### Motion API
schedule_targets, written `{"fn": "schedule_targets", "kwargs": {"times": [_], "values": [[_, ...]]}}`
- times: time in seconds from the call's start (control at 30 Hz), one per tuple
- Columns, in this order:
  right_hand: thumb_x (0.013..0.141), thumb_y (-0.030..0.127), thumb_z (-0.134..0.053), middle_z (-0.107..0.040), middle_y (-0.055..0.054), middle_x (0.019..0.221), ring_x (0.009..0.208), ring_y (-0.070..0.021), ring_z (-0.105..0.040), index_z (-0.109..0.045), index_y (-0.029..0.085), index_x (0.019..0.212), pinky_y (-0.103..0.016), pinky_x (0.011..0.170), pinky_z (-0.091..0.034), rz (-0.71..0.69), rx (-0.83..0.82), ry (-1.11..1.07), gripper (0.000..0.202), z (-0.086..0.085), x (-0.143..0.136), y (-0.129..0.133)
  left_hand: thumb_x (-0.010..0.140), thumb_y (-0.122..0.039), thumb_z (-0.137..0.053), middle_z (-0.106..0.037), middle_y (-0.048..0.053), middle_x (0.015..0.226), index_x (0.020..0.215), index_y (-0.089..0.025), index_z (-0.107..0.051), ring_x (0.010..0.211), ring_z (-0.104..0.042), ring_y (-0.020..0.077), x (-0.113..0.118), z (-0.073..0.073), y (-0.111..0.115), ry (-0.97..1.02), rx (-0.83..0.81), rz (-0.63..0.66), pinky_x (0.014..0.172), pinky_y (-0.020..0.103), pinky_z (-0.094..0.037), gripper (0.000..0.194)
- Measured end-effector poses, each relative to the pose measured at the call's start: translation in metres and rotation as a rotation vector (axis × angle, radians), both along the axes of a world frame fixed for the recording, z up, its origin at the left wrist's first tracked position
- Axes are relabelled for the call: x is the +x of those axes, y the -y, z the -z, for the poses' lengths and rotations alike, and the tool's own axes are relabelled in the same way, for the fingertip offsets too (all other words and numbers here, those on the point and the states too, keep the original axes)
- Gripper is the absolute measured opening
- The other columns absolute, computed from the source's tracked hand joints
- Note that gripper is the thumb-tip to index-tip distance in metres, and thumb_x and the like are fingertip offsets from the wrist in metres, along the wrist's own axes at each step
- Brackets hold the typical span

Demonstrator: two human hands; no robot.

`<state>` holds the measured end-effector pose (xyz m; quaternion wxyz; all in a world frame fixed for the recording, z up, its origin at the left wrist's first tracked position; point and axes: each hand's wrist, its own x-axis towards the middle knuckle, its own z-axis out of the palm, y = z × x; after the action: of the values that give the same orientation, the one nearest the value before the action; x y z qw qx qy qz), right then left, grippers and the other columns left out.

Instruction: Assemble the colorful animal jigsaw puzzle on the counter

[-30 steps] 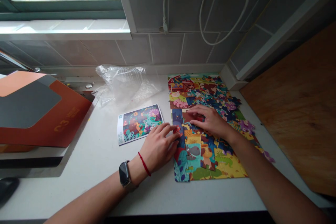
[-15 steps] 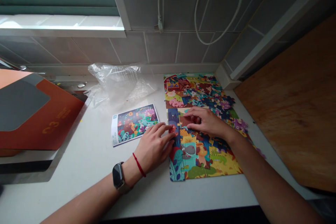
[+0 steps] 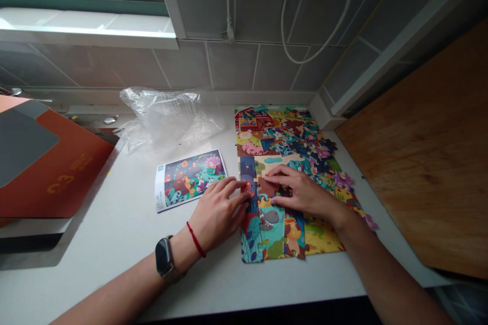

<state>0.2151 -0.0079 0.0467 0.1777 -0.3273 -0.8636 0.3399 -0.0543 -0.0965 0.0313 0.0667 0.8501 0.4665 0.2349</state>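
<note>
From here, the puzzle (image 3: pixel 274 249) lies on the white desk (image 3: pixel 206 284), right of the booklet (image 3: pixel 190 177), bright with animals, a red barn and loose pieces heaped over it. The right hand (image 3: pixel 301 193) pinches a brown piece (image 3: pixel 267 188) above it; the left hand (image 3: pixel 221 208), fingers slightly spread, touches its left edge. The orange box (image 3: pixel 72 167) reads "C3".

Likely kitchen: tiled wall (image 3: pixel 231 67), countertop (image 3: pixel 213 282)
</note>
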Motion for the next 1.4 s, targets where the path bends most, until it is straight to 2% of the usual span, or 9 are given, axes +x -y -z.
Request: {"fn": "schedule_targets", "kwargs": {"times": [0.2, 0.37, 0.47, 0.57, 0.83, 1.03, 1.13, 1.23, 1.4], "values": [[0.088, 0.016, -0.081, -0.074, -0.009, 0.129, 0.123, -0.0246, -0.07, -0.073, 0.026, 0.136, -0.041, 0.108, -0.058, 0.004, 0.073, 0.012, 0.05, 0.001, -0.001, 0.002, 0.105, -0.025, -0.057, -0.071, 0.011, 0.132, 0.122, -0.022, -0.072, 0.123, -0.063, 0.0335, -0.001, 0.002, 0.0, -0.005, -0.027, 0.005, 0.097, 0.055, -0.06, 0.023], [0.091, 0.017, -0.075, -0.078, -0.006, 0.129, 0.125, -0.0255, -0.07, -0.074, 0.028, 0.133, -0.044, 0.112, -0.056, -0.011, 0.163, 0.01, 0.044, -0.001, 0.002, 0.005, 0.105, -0.024, -0.057, -0.072, 0.012, 0.13, 0.12, -0.021, -0.072, 0.122, -0.064, 0.0329, -0.001, 0.001, 0.0, -0.003, -0.004, 0.006, 0.097, 0.054, -0.06, 0.022], [0.089, 0.017, -0.077, -0.08, -0.005, 0.125, 0.117, -0.025, -0.074, -0.077, 0.028, 0.125, -0.041, 0.108, -0.059, -0.041, 0.153, 0.04, 0.037, -0.005, 0.005, 0.007, 0.105, -0.024, -0.056, -0.072, 0.012, 0.13, 0.121, -0.021, -0.073, 0.122, -0.064, 0.0333, -0.001, 0.0, 0.0, -0.003, -0.008, 0.008, 0.096, 0.055, -0.06, 0.023], [0.086, 0.016, -0.082, -0.08, -0.005, 0.123, 0.113, -0.025, -0.076, -0.078, 0.028, 0.124, -0.039, 0.103, -0.061, -0.063, 0.106, 0.083, 0.04, -0.009, 0.004, 0.011, 0.105, -0.024, -0.057, -0.072, 0.012, 0.13, 0.12, -0.021, -0.073, 0.122, -0.064, 0.0334, 0.0, 0.0, 0.0, -0.002, -0.014, 0.007, 0.096, 0.055, -0.06, 0.023], [0.095, 0.019, -0.073, -0.069, -0.009, 0.13, 0.113, -0.0243, -0.072, -0.076, 0.029, 0.13, -0.037, 0.099, -0.063, -0.064, 0.119, 0.162, 0.037, -0.012, -0.003, 0.024, 0.104, -0.024, -0.058, -0.071, 0.012, 0.131, 0.122, -0.022, -0.073, 0.124, -0.063, 0.0336, -0.001, 0.001, 0.0, -0.016, -0.019, 0.002, 0.097, 0.055, -0.059, 0.024], [0.1, 0.024, -0.068, -0.062, -0.009, 0.134, 0.109, -0.0229, -0.072, -0.079, 0.029, 0.124, -0.036, 0.098, -0.062, -0.072, 0.085, 0.17, 0.027, -0.019, -0.006, 0.026, 0.105, -0.024, -0.057, -0.072, 0.011, 0.13, 0.12, -0.021, -0.073, 0.122, -0.063, 0.0333, -0.001, 0.0, 0.0, -0.016, -0.009, 0.005, 0.096, 0.054, -0.06, 0.023], [0.097, 0.024, -0.074, -0.063, -0.008, 0.133, 0.118, -0.0244, -0.069, -0.075, 0.029, 0.128, -0.038, 0.104, -0.059, -0.048, 0.034, 0.162, 0.032, -0.019, -0.004, 0.023, 0.105, -0.025, -0.056, -0.071, 0.011, 0.132, 0.122, -0.022, -0.072, 0.123, -0.062, 0.0331, -0.001, 0.001, 0.0, -0.02, -0.019, 0.003, 0.097, 0.054, -0.059, 0.023], [0.087, 0.031, -0.087, -0.066, -0.007, 0.128, 0.12, -0.0268, -0.067, -0.07, 0.027, 0.128, -0.04, 0.106, -0.057, 0.021, -0.015, 0.19, 0.045, -0.018, 0.0, 0.02, 0.105, -0.025, -0.056, -0.07, 0.011, 0.134, 0.129, -0.023, -0.068, 0.125, -0.062, 0.0335, -0.001, 0.001, 0.001, -0.048, -0.022, 0.006, 0.097, 0.054, -0.058, 0.027], [0.076, 0.043, -0.095, -0.071, -0.007, 0.113, 0.105, -0.0294, -0.07, -0.065, 0.024, 0.109, -0.039, 0.087, -0.058, 0.066, -0.034, 0.329, 0.048, -0.021, 0.003, 0.022, 0.103, -0.026, -0.059, -0.067, 0.013, 0.138, 0.134, -0.022, -0.064, 0.128, -0.06, 0.0352, 0.002, 0.0, 0.005, -0.074, -0.021, 0.011, 0.101, 0.055, -0.057, 0.032]]}}
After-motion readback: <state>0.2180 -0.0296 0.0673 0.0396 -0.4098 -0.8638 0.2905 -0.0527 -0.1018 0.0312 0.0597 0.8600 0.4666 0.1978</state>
